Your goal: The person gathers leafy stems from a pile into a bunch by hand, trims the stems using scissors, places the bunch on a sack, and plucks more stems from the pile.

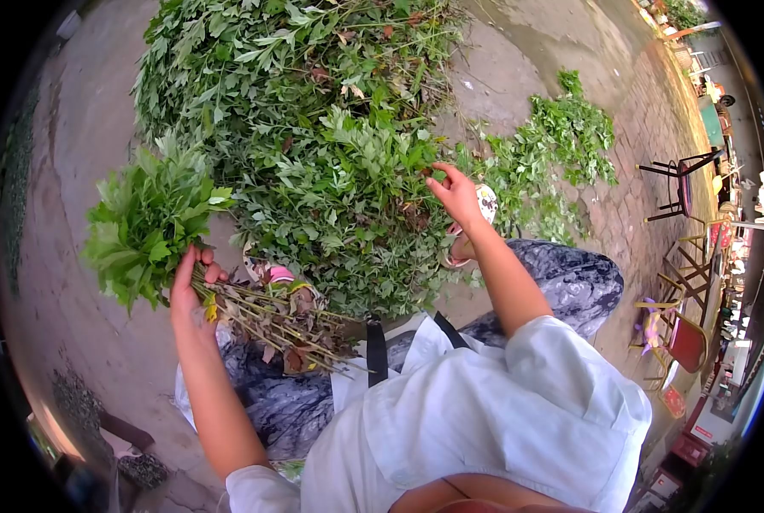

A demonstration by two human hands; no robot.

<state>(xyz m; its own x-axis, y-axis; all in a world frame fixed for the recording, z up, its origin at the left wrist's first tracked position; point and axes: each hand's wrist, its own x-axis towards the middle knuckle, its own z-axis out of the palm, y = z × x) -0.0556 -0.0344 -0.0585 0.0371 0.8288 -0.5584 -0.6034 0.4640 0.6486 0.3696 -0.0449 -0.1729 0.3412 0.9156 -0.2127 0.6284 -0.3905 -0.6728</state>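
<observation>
A thick bunch of leafy green stems [147, 227] is gripped in my left hand [196, 278], at the left of the view. Its fresh leaves fan out beyond my fingers, while the bare stalks with withered brown leaves trail back over my leg. My right hand [459, 195] reaches to the right edge of a large pile of cut leafy plants [314, 154]. Its thumb and index finger are apart beside a brownish leaf, with no stem visible between them. The other fingers of that hand are partly hidden.
A smaller heap of green leafy stems [561, 141] lies on the paved ground to the right. My patterned shoes [484, 205] flank the pile. Farther right stand a dark chair [683, 184] and a red-backed chair [686, 342]. Concrete ground [83, 111] stretches along the left.
</observation>
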